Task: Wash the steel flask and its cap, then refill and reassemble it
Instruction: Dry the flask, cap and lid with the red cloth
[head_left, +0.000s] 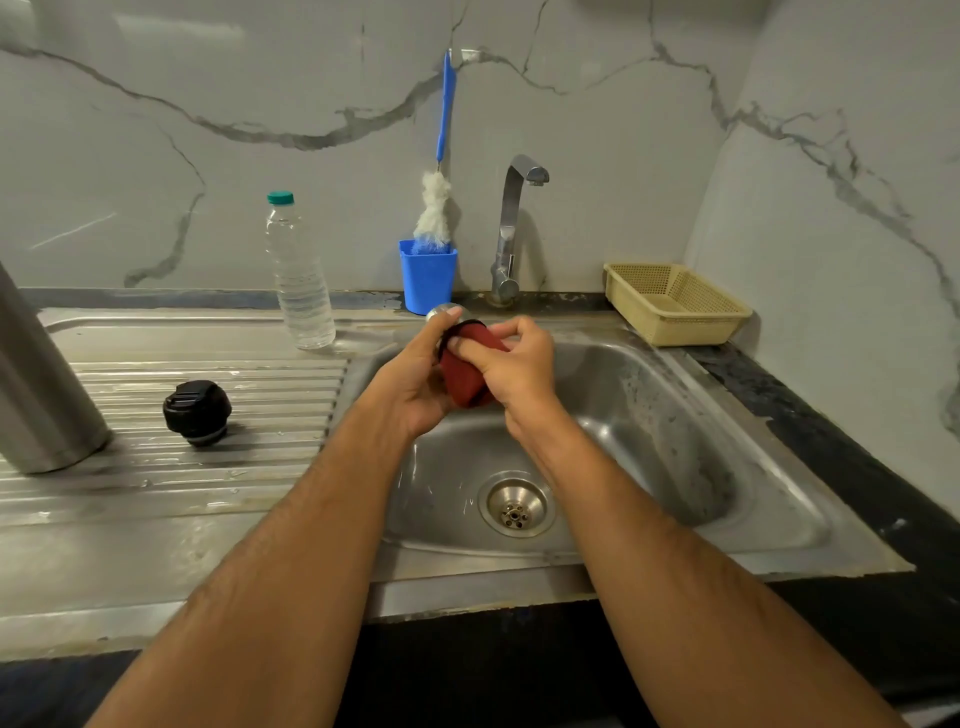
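Both hands are meeting above the sink (649, 395). The left hand (415, 379) is curling its grip around a small steel cap (441, 310), of which only the shiny rim is showing past the fingers. The right hand (514, 364) is pinching a folded red cloth (467, 379) and pressing it against that cap. The steel flask (36, 384) is standing upright at the far left of the draining board (182, 493), and the black stopper (196, 412) is lying near it on the ribs. A water bottle (298, 275), a blue cup (427, 280) with a bottle brush (434, 208), the tap (511, 228) and a beige basket (675, 304) are standing behind the sink
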